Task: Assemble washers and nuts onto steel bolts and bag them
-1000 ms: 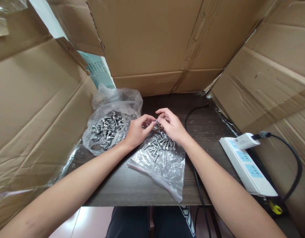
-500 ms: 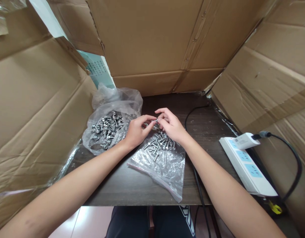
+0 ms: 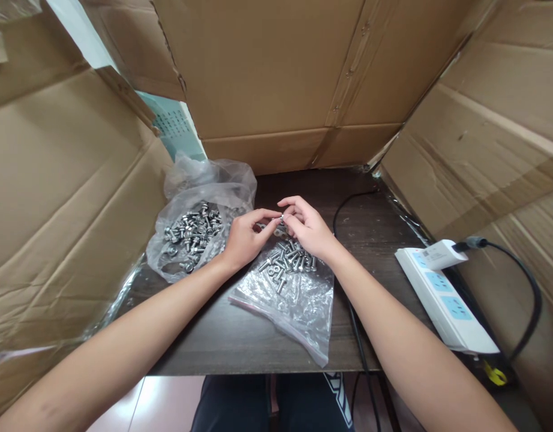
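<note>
1. Pinched a small metal piece (image 3: pixel 282 219) at the far end of the flat bag (image 3: pixel 298 318), using fingertips of both hands; too small and half-covered to tell as one part or two.
2. With the left hand (image 3: pixel 246 237), gripped the small metal piece between thumb and forefinger, near the flat bag's far left side.
3. With the right hand (image 3: pixel 309 227), gripped it from the opposite side, over the flat bag's far right part, other fingers bent, probably to avoid blocking such fine work.
4. Likely chose fingertips because of the tiny size, and a two-sided hold for steadiness.
5. On the flat bag, had a pile of loose bolts (image 3: pixel 294 258) and a few metal rings (image 3: pixel 271 271), probably gathered there for easy reach.
6. Under the flat bag, had a dark table (image 3: pixel 191 354).
7. Left of the flat bag, had an opened bag (image 3: pixel 156 252), mouth spread wide, perhaps for access to the thick-headed bolts (image 3: pixel 196 233) inside.
8. Right of the flat bag, had a black cable (image 3: pixel 355 327) close by and a white power strip (image 3: pixel 445 297) well apart, seemingly out of the way.
9. Beyond the flat bag, had a cardboard wall (image 3: pixel 267 72), perhaps as a screen.
</note>
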Demonstrator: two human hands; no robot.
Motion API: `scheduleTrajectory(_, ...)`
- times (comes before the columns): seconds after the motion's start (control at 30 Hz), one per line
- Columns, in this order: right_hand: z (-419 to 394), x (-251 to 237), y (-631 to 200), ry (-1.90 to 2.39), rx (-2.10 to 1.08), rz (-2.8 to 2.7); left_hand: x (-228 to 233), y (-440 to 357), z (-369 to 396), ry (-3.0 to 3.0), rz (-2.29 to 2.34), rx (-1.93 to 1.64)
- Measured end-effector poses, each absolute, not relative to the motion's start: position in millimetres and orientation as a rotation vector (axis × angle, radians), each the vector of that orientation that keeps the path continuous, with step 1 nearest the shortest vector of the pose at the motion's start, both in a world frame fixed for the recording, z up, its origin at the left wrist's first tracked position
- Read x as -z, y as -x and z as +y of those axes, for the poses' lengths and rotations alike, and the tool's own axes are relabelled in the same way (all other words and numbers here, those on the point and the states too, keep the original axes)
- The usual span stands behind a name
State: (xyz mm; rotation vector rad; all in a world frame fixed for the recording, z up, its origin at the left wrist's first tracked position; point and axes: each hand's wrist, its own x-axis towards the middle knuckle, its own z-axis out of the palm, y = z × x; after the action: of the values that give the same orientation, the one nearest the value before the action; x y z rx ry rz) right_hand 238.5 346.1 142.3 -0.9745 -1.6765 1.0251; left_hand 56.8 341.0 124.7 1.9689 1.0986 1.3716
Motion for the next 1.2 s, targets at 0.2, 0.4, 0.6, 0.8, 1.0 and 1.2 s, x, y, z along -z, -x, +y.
scheduleTrajectory(0.2,346.4,-140.9,-239.2,1.038,-1.018,-1.678,-124.5,-56.6,340.7,-1.965,1.112,-1.356)
scheduleTrajectory(0.4,347.0,-141.5,-239.0,0.987,-1.04,-1.689,-125.1,-56.6,340.1,-1.988,1.111,-1.354)
scheduleTrajectory(0.6,346.0,-141.4,-238.3,1.002,-1.044,-1.685,-125.1,-56.7,340.1,-2.016,1.088,-1.338)
scheduleTrajectory(0.8,342.7,-144.6,-237.9,1.095,-0.999,-1.687,-125.2,-56.8,339.7,-2.015,1.073,-1.329)
scheduleTrajectory(1.0,341.6,-146.0,-238.4,1.062,-0.971,-1.719,-125.8,-56.8,339.4,-2.022,1.082,-1.311)
scheduleTrajectory(1.2,344.1,-144.8,-238.4,1.065,-1.001,-1.693,-126.1,-56.7,339.3,-2.023,1.087,-1.312)
